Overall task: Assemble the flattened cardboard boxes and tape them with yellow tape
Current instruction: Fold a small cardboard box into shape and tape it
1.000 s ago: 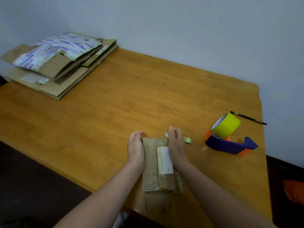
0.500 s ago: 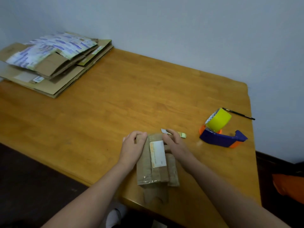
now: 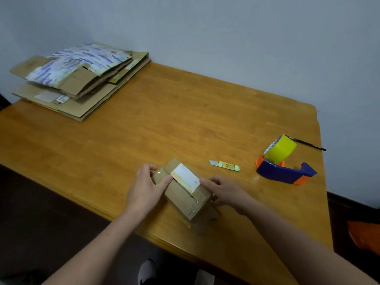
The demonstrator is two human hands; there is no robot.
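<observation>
Cardboard box (image 3: 179,197) between left hand (image 3: 144,187) and right hand (image 3: 225,192)

left hand (image 3: 144,187), right hand (image 3: 225,192) gripping small box (image 3: 183,199)

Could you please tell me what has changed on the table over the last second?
The small box has been turned from pointing straight away to slanting, far end leftward. The left hand and right hand keep their grip on its sides. The cutter, half hidden behind the right hand before, now lies clear. The tape dispenser, pen and flat cardboard stack stayed put.
</observation>
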